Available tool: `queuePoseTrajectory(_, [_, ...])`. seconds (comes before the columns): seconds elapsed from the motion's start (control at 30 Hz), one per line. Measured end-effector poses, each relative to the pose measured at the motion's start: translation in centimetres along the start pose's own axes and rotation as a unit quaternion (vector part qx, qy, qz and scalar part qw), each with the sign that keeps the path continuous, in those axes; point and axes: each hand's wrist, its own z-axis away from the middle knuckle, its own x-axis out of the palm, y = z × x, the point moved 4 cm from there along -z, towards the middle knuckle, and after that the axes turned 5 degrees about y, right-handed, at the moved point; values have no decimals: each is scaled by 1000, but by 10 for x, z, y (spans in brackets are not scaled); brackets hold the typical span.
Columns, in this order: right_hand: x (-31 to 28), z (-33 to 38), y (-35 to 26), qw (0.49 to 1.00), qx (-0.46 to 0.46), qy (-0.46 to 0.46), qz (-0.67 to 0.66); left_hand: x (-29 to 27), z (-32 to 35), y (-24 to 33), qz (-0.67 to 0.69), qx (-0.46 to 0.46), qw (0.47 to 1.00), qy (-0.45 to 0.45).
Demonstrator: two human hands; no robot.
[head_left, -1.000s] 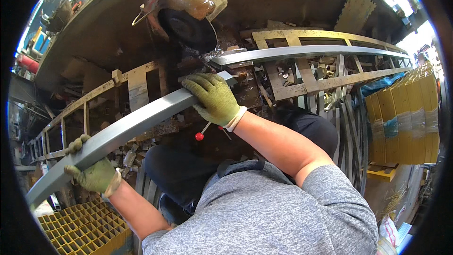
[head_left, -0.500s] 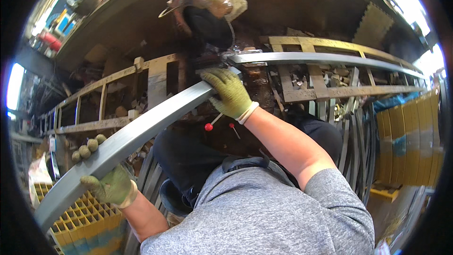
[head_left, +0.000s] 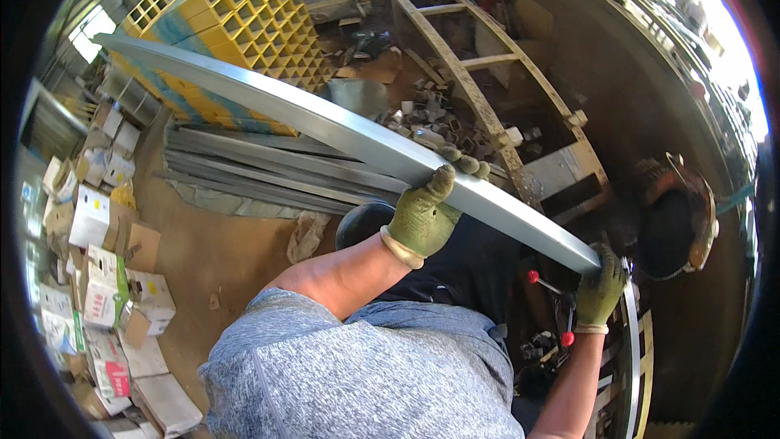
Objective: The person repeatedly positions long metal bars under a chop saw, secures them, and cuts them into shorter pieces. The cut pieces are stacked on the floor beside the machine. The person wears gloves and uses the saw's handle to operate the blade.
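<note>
A long grey square metal tube (head_left: 349,134) slants across the view from the upper left down to the right. My left hand (head_left: 426,215), in a green work glove, is wrapped round it near the middle, thumb on the near side and fingers over the far side. The gloved right hand (head_left: 603,286) grips its right end; some of those fingers are hidden. Just left of that hand are a lever's red knobs (head_left: 567,339). Below it, a second metal tube (head_left: 632,358) runs toward the lower edge.
Yellow square tubes (head_left: 252,12) are stacked behind the held tube's far end. Grey tubes (head_left: 260,167) lie on the floor. Cartons (head_left: 101,284) line the left. A ladder-like frame (head_left: 455,61) and metal offcuts (head_left: 439,118) lie ahead; a dark round machine part (head_left: 670,232) is at right.
My view has turned left, bringing the yellow stack and cartons in. The held tube has swung with me, its far end pointing upper left. Both hands still grip it.
</note>
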Motion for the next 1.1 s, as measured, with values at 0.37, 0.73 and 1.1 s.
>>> queuePoseTrajectory(0.37, [58,-91,-116,980,-136,-125,73,-180,-23,82,90,64,952,287])
queuePoseTrajectory(0.73, [185,-116,-268,928,-233,-270,104,-391,-26,195,57,151,864,477])
queuePoseTrajectory(1.1, [223,-131,-340,943,-243,-186,-134,-304,-44,52,-39,-15,874,484])
